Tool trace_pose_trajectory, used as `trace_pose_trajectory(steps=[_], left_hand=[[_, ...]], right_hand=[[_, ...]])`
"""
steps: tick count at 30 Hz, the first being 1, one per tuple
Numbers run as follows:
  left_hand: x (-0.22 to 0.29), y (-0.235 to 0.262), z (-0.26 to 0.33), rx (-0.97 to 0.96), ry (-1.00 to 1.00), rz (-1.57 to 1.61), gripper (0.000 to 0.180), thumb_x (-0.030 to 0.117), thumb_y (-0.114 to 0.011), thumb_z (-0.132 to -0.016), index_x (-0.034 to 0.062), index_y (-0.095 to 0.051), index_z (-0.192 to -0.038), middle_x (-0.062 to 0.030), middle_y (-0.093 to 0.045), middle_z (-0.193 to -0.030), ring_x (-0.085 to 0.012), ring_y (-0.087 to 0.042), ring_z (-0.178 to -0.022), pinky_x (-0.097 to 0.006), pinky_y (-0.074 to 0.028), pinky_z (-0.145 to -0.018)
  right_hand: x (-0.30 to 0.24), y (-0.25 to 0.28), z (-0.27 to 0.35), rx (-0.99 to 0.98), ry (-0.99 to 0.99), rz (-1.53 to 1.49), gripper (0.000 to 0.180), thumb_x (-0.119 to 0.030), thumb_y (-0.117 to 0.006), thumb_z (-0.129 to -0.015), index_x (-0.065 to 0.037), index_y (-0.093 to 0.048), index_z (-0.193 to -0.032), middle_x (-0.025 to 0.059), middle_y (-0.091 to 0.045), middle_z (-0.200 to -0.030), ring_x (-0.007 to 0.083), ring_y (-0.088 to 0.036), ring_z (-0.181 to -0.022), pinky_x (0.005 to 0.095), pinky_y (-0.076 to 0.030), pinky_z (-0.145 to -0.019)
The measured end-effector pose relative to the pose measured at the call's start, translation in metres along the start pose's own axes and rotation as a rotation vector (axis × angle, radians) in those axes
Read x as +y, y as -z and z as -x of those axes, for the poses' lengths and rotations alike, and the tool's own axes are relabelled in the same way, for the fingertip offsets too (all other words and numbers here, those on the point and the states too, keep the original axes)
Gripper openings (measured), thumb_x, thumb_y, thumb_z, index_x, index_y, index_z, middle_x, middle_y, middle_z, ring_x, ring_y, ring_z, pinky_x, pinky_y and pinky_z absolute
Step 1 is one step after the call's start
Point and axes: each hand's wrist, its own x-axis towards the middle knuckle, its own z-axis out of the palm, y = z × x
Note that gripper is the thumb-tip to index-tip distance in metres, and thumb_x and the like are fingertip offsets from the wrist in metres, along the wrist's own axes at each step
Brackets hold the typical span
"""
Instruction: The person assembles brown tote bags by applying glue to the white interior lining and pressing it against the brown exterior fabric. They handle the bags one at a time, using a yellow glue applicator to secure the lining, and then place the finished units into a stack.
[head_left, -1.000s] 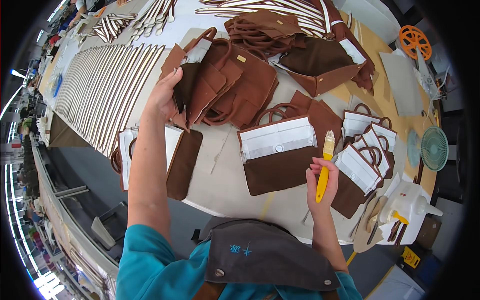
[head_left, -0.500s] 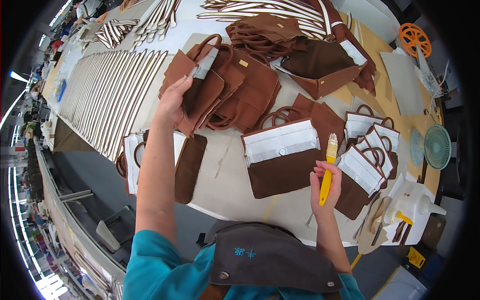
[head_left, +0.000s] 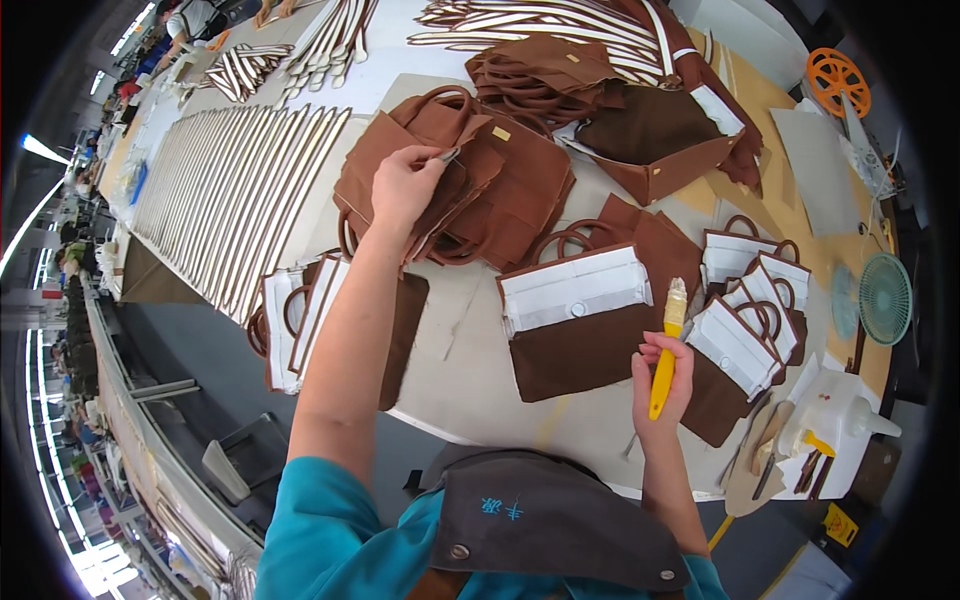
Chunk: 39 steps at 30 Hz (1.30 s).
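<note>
My right hand is wrapped round the yellow handle of a paintbrush, its pale, coated bristles pointing up and away from me. My left hand reaches over a pile of brown bag panels with handles. Its fingertips pinch the edge of a brown bag panel, a bit of grey showing at the fingers. Between my hands lies a bag panel with a white upper part and dark brown cloth, its looped handles at the far side. More white-backed bag panels overlap beside my right hand.
Rows of white-and-brown strips cover the far left of the table. More white-backed pieces lie under my left forearm. A white container with a spout, a small yellow brush and a green fan stand at right.
My left hand has shifted right over the pile. The raised panel with the grey strip has dropped from view behind it. The paintbrush stays in my right hand.
</note>
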Motion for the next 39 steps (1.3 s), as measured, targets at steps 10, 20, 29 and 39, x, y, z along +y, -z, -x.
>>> trace_pose_trajectory(steps=[10,20,29,39], left_hand=[[0.029,0.004,-0.005,-0.085,-0.064,-0.402,0.023,0.031,-0.067,-0.083,0.018,-0.078,-0.1,-0.005,-0.075,-0.092,-0.0263,-0.071,-0.09,-0.038,-0.055,-0.083],[0.02,0.008,-0.026,-0.197,-0.113,-0.353,0.023,0.022,-0.069,-0.083,0.0157,-0.076,-0.104,-0.0071,-0.075,-0.097,-0.0261,-0.07,-0.095,-0.039,-0.055,-0.085],[0.044,-0.005,-0.014,-0.22,-0.238,-0.66,0.016,0.022,-0.068,-0.084,0.0144,-0.075,-0.096,-0.0077,-0.072,-0.099,-0.029,-0.069,-0.096,-0.042,-0.055,-0.083],[0.019,-0.025,0.007,-0.013,-0.42,-0.609,0.016,0.019,-0.066,-0.083,0.014,-0.075,-0.096,-0.0054,-0.069,-0.098,-0.0295,-0.068,-0.091,-0.043,-0.055,-0.079]], right_hand=[[0.002,0.001,0.001,-0.026,-0.003,-0.005,0.033,0.008,-0.063,-0.087,-0.004,-0.054,-0.117,0.0099,-0.061,-0.114,0.0131,-0.06,-0.095,0.0259,-0.049,-0.087],[0.003,-0.001,-0.001,0.001,0.0,-0.036,0.031,0.009,-0.063,-0.087,-0.003,-0.056,-0.115,0.0087,-0.062,-0.111,0.0121,-0.06,-0.091,0.0248,-0.049,-0.084],[0.004,0.001,0.001,0.006,-0.016,-0.041,0.031,0.009,-0.064,-0.087,-0.003,-0.056,-0.115,0.0084,-0.063,-0.111,0.0114,-0.06,-0.091,0.0246,-0.049,-0.084],[0.001,0.002,0.0,-0.001,-0.017,-0.024,0.031,0.009,-0.064,-0.087,-0.004,-0.056,-0.114,0.0073,-0.063,-0.11,0.0116,-0.061,-0.091,0.0248,-0.05,-0.084]])
